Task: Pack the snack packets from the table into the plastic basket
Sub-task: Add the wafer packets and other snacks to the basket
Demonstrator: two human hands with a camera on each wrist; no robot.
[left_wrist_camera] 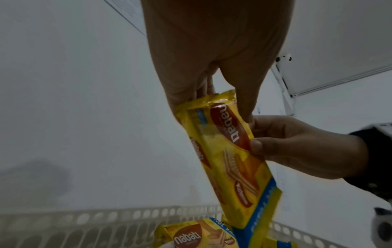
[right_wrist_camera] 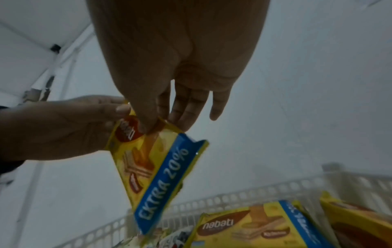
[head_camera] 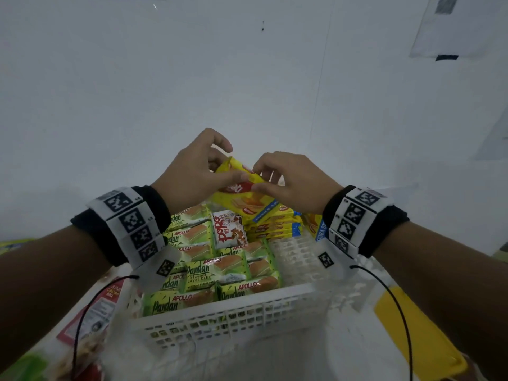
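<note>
Held packet: a yellow Nabati wafer packet [head_camera: 242, 185] hangs tilted in the air above the far end of the basket, at 12 o'clock from the person, its blue "EXTRA 20%" end pointing down toward the stack below.
Left grip: the left hand [head_camera: 192, 171] is clamped on the packet's top end, thumb on the printed face and fingers behind.
Right grip: the right hand [head_camera: 291, 180] pinches the same top end from the 3 o'clock side, thumb and forefinger together on the wrapper, the other fingers loose.
Basket: the white plastic basket [head_camera: 228, 320] holds a stack of Nabati packets [head_camera: 272, 226] at its far end, green Pandan cake packets [head_camera: 209, 270] from centre to 9 o'clock, and one white Popo packet [head_camera: 229, 229] between them.
Free space: bare basket floor shows at 3 o'clock.
Table: a red-and-white packet [head_camera: 93, 314] lies at 8 o'clock outside the basket, still unpacked.
Step in hand: placing, likely squaring the packet before it goes down.
Next move: lower it flat onto the Nabati stack, then release both hands.
</note>
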